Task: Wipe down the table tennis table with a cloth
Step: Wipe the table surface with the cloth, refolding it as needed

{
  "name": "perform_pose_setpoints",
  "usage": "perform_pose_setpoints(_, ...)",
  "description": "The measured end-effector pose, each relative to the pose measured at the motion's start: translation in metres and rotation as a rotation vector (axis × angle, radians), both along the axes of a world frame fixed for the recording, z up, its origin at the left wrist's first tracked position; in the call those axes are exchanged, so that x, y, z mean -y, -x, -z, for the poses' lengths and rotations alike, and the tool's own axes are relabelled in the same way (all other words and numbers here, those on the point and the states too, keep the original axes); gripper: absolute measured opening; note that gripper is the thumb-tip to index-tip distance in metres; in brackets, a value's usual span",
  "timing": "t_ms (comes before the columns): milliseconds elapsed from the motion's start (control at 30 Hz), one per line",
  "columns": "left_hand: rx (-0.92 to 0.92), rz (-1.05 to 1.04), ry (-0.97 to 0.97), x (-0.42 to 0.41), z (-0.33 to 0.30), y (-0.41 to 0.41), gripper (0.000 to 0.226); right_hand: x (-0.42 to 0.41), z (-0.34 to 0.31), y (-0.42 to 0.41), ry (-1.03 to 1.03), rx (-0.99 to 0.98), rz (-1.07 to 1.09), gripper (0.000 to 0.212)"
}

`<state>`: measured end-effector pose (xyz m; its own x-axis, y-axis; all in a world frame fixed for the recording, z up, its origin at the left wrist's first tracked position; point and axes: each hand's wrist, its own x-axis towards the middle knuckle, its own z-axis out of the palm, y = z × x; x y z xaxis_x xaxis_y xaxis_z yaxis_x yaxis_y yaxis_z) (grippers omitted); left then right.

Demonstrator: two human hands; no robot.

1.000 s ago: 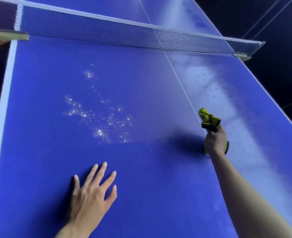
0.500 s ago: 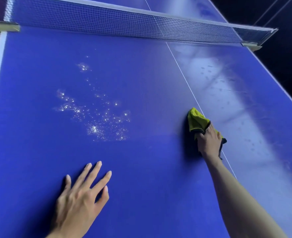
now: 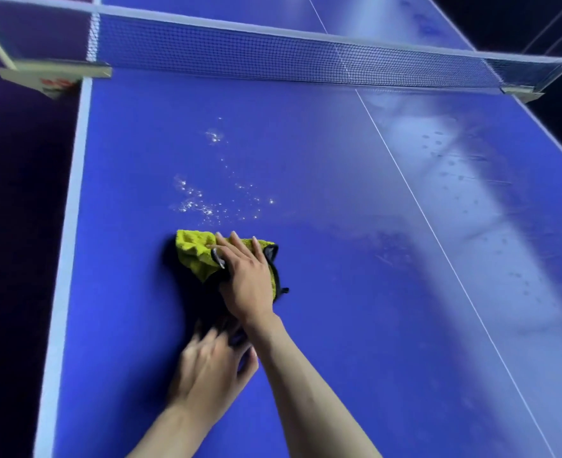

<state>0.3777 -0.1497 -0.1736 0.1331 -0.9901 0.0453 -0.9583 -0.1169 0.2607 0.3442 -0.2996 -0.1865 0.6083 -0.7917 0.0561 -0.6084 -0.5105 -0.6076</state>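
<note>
**Cloth swept across to the left half, just short of the wet patch**

The crumpled yellow-green microfibre cloth with a dark edge (image 3: 200,254) has travelled a long way in the last second: it was at the white centre line (image 3: 405,180) a moment ago and now lies well left of it, on the left half of the blue table tennis table (image 3: 339,342), just on the near side of a scatter of glistening droplets (image 3: 213,203). The right hand (image 3: 248,282) presses it flat to the surface, fingers laid over the top and mostly straight, the arm crossing in front of the body. That sweep has left a faint dull streak running back toward the centre line, which suggests the pass did some wiping (though the droplets themselves look untouched, so the main spill is not yet dealt with).

The cloth is bunched, not spread: a lumpy yellow fold sticks out left of the fingers and a dark hem with a small loop shows at the right.

The left hand (image 3: 210,368) is blurred, close under the right wrist, fingers spread and holding nothing. Beyond stands the dark mesh net with a white top band (image 3: 273,57).
</note>
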Motion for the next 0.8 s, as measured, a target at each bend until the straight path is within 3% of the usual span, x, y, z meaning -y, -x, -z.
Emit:
perform_pose_setpoints(67,0.008,0.017,-0.020,-0.002,0.006,-0.002,0.041,0.010,-0.006,0.013,-0.142,0.124,0.046,0.063)
perform_pose_setpoints(133,-0.005,0.042,-0.046,-0.002,0.010,-0.003,0.050,0.024,-0.023,0.033,-0.249,0.288,0.210,0.045)
perform_pose_setpoints(267,-0.016,0.051,-0.091,0.000,0.008,-0.003,0.050,0.087,-0.048,0.097,-0.153,0.478,0.571,0.037)
perform_pose_setpoints(500,-0.039,0.053,-0.109,-0.003,0.010,0.000,0.051,0.124,-0.037,0.166,-0.064,0.261,0.849,0.048)
perform_pose_setpoints(667,-0.067,0.061,-0.150,-0.002,0.009,-0.001,0.051,0.099,0.008,0.146,-0.004,0.084,0.824,0.021)
perform_pose_setpoints(800,-0.082,0.097,-0.119,-0.002,0.002,-0.005,0.052,0.080,0.012,0.111,0.033,0.061,0.742,0.037)
